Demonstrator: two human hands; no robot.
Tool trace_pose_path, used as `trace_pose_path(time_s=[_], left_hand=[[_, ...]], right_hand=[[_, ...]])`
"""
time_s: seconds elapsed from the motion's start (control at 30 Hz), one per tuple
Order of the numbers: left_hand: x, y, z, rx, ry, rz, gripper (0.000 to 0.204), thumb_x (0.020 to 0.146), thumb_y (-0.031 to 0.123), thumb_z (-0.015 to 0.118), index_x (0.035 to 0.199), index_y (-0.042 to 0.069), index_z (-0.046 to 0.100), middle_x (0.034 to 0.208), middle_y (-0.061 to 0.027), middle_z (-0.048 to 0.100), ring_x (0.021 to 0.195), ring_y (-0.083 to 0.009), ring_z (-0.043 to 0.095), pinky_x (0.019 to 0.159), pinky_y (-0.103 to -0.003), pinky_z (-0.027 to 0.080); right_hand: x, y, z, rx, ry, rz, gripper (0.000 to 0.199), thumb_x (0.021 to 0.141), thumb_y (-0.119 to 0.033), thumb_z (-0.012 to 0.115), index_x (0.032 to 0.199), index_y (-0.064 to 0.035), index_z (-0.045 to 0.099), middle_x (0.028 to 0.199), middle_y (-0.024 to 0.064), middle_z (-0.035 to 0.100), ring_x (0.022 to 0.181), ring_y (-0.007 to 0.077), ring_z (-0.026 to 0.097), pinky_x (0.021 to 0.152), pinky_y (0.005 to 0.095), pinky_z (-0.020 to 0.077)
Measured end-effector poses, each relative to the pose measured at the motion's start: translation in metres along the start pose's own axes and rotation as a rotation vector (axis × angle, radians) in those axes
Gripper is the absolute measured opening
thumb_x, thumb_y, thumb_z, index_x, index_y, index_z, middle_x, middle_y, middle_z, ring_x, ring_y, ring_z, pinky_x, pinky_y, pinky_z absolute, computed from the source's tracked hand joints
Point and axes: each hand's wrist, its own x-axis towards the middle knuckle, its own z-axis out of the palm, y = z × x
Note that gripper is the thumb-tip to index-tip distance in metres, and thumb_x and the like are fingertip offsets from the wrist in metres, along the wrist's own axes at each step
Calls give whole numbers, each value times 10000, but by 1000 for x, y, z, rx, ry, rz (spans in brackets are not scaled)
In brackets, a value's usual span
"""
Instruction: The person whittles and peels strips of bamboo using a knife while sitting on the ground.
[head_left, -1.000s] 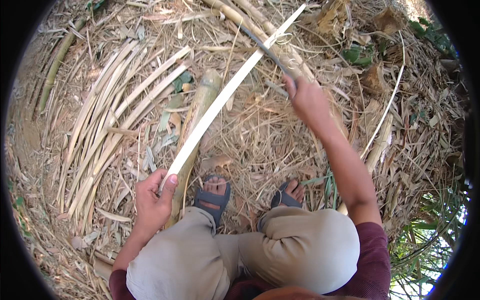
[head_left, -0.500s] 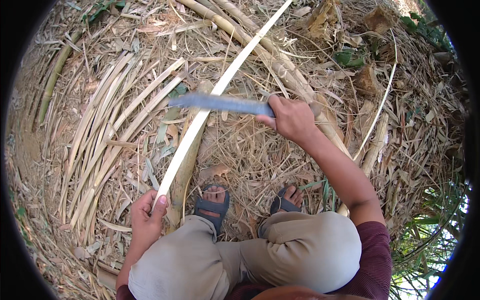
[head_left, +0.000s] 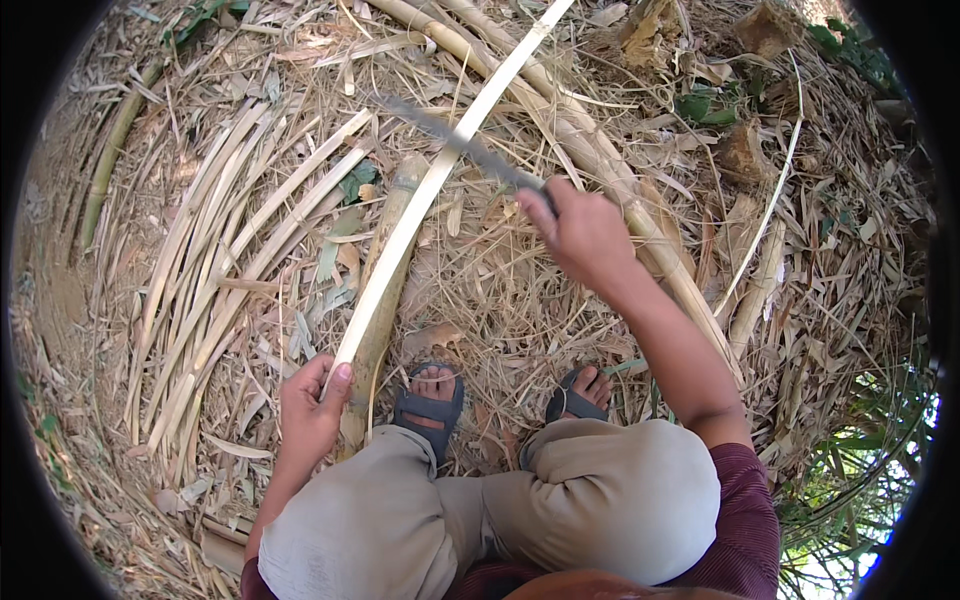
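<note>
Since the frame half a second ago, the knife [head_left: 490,165] sits farther up the strip [head_left: 405,225] from our left hand [head_left: 312,410], its blade now slanting away to the upper left of our right hand [head_left: 590,235] instead of lying nearly level. Our left hand pinches the strip's near end between thumb and fingers, and our right hand is wrapped around the knife's handle; the strip runs up and right from the left hand, passing left of the right hand and out of view at the top. Blur hides whether the blade touches it. We judge the main risk to be a stroke toward the left hand: with only that pinch on the end, a slip could bring the edge to the thumb. A blade biting too deep could snap or split the strip, and a loose pinch could let it twist. A low swing could also threaten the feet in sandals [head_left: 432,410], just right of the left hand. For room, we see litter-covered ground between the right hand and the feet; the short pole [head_left: 382,310] lies close beyond the left hand, cut strips [head_left: 296,183] spread to its upper left, and long poles [head_left: 592,150] run close past the right hand, limiting a wide swing there.
</note>
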Motion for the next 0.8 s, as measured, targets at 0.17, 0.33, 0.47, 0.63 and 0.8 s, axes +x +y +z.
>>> trace_pose_path(time_s=[0.17,0.33,0.47,0.63,0.8], left_hand=[[19,-22,10,130,16,76,248,996,218,617,885,-3,637,648,15,550,595,-50,465,550,-241,367],[20,-16,31,272,185,146,250,972,187,636,886,-40,696,538,-28,513,545,-65,425,496,-275,369],[22,-14,36,250,249,345,223,965,161,652,928,-50,715,543,-63,515,543,-64,422,484,-284,366],[9,-15,33,156,159,109,229,963,173,663,900,-41,717,576,-14,557,557,-43,446,495,-262,364],[24,-4,37,190,179,157,255,959,186,669,883,-54,711,591,-22,578,567,-48,460,504,-267,379]], right_hand=[[-40,-26,29,-199,-102,-380,561,950,-619,510,841,-70,547,636,92,622,458,247,608,397,356,469],[-71,-58,59,-117,-167,-444,630,945,-664,466,809,-57,569,606,109,625,412,250,603,368,373,469],[-65,-57,67,-116,-126,-431,564,953,-619,499,822,-72,527,608,102,617,465,251,622,394,383,472],[-2,30,42,-254,-99,81,552,1045,-523,370,890,-23,547,574,147,602,508,377,615,438,474,486],[-53,-48,56,-133,-243,-170,604,996,-611,415,873,-37,554,561,107,601,486,319,620,426,445,481]])
